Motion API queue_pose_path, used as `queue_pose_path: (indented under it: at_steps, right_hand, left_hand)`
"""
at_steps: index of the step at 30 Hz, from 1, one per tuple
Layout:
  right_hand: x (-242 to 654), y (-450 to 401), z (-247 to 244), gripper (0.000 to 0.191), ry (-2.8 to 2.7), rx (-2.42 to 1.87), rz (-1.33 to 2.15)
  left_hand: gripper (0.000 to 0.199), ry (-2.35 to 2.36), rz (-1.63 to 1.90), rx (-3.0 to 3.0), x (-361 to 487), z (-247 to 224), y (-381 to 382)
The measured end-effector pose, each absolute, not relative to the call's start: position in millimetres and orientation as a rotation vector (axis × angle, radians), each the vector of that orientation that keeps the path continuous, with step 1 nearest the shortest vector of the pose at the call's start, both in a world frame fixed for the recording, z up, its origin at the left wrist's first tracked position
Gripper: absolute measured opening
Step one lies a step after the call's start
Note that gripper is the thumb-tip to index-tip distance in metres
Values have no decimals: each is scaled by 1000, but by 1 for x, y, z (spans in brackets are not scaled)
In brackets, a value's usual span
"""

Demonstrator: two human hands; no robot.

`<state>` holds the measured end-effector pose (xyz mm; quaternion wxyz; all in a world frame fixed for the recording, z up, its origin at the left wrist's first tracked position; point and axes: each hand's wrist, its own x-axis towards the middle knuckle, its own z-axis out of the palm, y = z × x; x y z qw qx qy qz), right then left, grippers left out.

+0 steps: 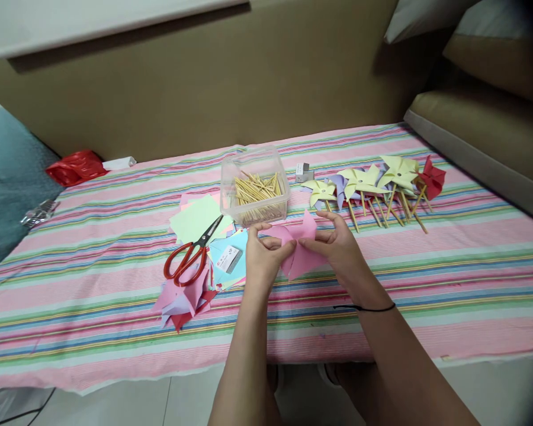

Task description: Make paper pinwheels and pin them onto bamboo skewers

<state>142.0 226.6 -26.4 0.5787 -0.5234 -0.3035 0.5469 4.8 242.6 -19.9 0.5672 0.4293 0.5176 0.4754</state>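
Observation:
Between my two hands is a pink paper pinwheel piece (298,260), with some of its corners bent in toward the middle. My left hand (264,257) pinches its left side between thumb and fingers. From the other side, my right hand (337,242) pinches it, the thumb pressing near the centre. Just beyond my hands stands a clear plastic box (254,207) of thin wooden sticks (257,189). Left of my left hand, red-handled scissors (190,251) lie over coloured paper sheets (199,216) and cut paper pieces (184,299). A small labelled packet (228,259) rests on blue paper.
At the right lie several finished paper pinwheels (364,180) on sticks, with a small grey box (304,172) beside them. A red plastic bag (77,168) and crumpled foil (39,213) are at the left. A striped cloth (115,254) lies below, against a brown sofa panel (204,89).

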Motion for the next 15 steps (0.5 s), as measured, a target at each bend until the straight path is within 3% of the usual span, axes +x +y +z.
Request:
queue_pose_path:
  at_steps: [11, 15]
  right_hand:
    - [142, 225, -27, 79, -759, -1254, 1254]
    - [147, 225, -23, 65, -755, -1182, 1238]
  left_hand:
    - [68, 1319, 1161, 990, 3, -20, 243]
    - [68, 1301, 1307, 745, 2, -19, 247]
